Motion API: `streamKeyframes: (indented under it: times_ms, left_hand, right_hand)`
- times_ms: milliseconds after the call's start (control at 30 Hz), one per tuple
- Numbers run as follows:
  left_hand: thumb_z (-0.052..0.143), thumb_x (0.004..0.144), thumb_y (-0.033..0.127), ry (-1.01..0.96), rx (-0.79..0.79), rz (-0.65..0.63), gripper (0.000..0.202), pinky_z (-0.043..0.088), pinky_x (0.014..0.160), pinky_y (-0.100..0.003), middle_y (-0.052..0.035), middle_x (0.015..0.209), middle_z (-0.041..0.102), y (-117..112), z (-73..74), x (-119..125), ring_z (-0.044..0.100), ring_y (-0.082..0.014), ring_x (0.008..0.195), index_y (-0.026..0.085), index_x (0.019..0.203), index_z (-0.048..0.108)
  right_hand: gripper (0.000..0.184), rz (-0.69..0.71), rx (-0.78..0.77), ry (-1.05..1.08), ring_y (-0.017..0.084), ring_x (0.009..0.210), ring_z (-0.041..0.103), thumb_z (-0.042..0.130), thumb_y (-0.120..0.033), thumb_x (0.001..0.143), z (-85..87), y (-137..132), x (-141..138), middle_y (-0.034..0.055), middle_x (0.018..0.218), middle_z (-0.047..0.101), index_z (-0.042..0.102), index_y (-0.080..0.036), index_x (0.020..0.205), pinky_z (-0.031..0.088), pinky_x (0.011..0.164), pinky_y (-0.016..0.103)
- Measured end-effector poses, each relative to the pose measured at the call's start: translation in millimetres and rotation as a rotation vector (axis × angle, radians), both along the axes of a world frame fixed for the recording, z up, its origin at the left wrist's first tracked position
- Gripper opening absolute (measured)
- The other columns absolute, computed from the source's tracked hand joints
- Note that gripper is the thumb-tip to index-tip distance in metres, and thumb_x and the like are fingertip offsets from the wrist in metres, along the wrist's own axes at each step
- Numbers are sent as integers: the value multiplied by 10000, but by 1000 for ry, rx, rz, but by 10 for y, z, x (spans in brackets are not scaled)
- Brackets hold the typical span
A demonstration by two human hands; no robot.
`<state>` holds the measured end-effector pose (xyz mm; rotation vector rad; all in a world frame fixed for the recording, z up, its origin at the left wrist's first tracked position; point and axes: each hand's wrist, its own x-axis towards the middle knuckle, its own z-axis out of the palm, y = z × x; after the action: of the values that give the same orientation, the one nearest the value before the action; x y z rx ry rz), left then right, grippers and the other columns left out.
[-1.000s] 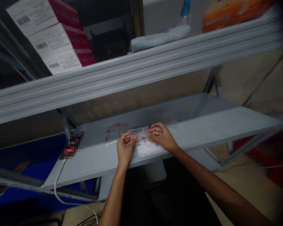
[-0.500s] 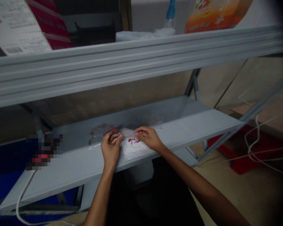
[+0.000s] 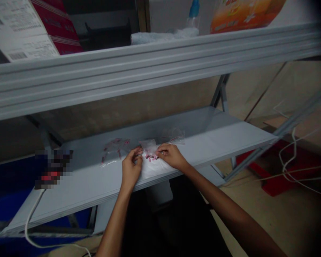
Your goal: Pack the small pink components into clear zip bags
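Grey shelf (image 3: 216, 137) — hands, left (image 3: 131, 168) and right (image 3: 171, 156), on a clear plastic bag (image 3: 149, 148)

A grey metal shelf (image 3: 203, 123) holds clear plastic bags (image 3: 116, 150) and a white packet (image 3: 152, 170).

The shelf beam (image 3: 123, 84) overhangs the left hand (image 3: 131, 168) and right hand (image 3: 172, 156), limiting upward passage. Free room runs rightward along the lower shelf (image 3: 216, 137); a pixelated object (image 3: 53, 169) stands leftward.
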<state>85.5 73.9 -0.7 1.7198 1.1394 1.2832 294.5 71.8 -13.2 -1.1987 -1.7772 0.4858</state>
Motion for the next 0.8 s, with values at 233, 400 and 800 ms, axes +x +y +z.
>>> streamKeyframes:
  times_ms: [233,400,800]
  left_hand:
    - [622,819,166,62,39,-49,414,505,988,-429,-137,1204,689,-29,2,5,674,-234,1069,171,1233,634]
    - [618,823,178,70,28,-46,412,501,991,-429,-139,1192,693,-31,1,9,677,-235,1057,162,1235,633]
    - [647,832,212,180,145,-99,638,457,1016,-435,-132,1284,642,-120,109,51,637,-248,1115,211,1440,452]
  right_hand:
    - [130,15,15,-19,146,727,607,655,-194,853,21,-9,-3,56,810,700,760,-162,782,424,669,246]
    - [134,15,9,-12,143,711,594,657,-210,858,31,-23,-4,50,802,694,752,-162,776,414,658,247]
    - [112,-3,7,-32,132,694,584,668,-149,832,56,-51,-15,41,772,676,750,-151,756,410,648,239]
